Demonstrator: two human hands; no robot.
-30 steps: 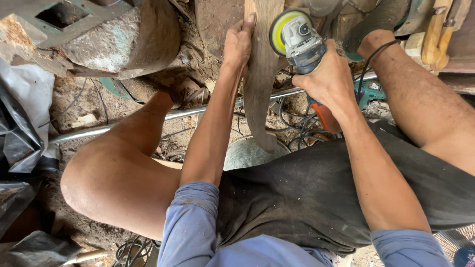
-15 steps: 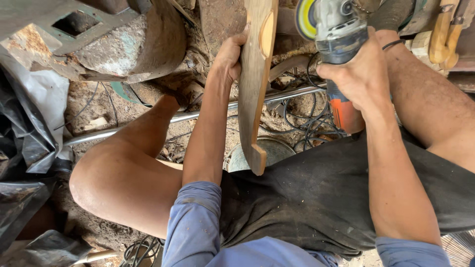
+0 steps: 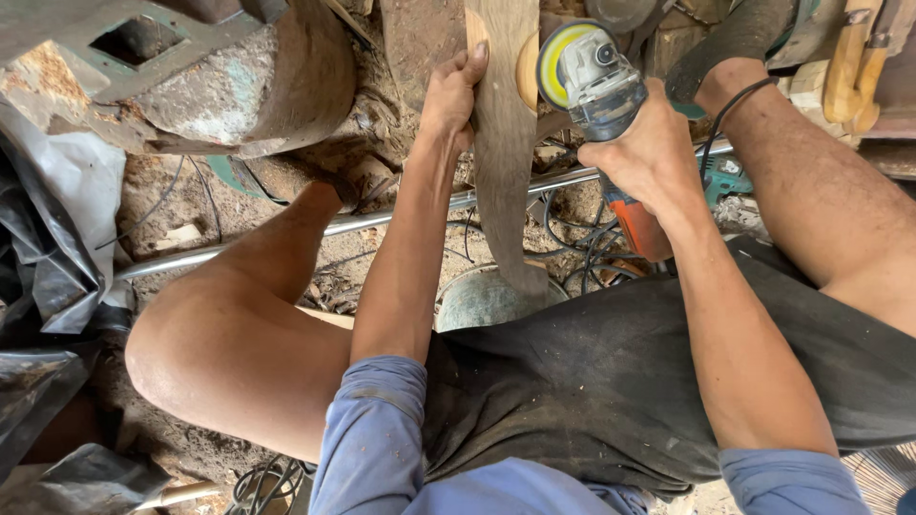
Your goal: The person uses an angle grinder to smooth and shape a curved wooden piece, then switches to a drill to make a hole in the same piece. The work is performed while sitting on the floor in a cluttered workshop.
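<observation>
A rough woodworking workshop: dirt floor [image 3: 172, 205], tangled cables [image 3: 582, 248], angle grinder [image 3: 596, 81].

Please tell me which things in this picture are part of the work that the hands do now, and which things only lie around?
In use:
- long curved brown wooden piece, gripped by the left hand
- grey and orange angle grinder with yellow-rimmed disc, held by the right hand, disc at the wood

Lying about:
- thin metal pipe on the ground
- black plastic sheeting
- tangled black cables
- wooden tool handles
</observation>
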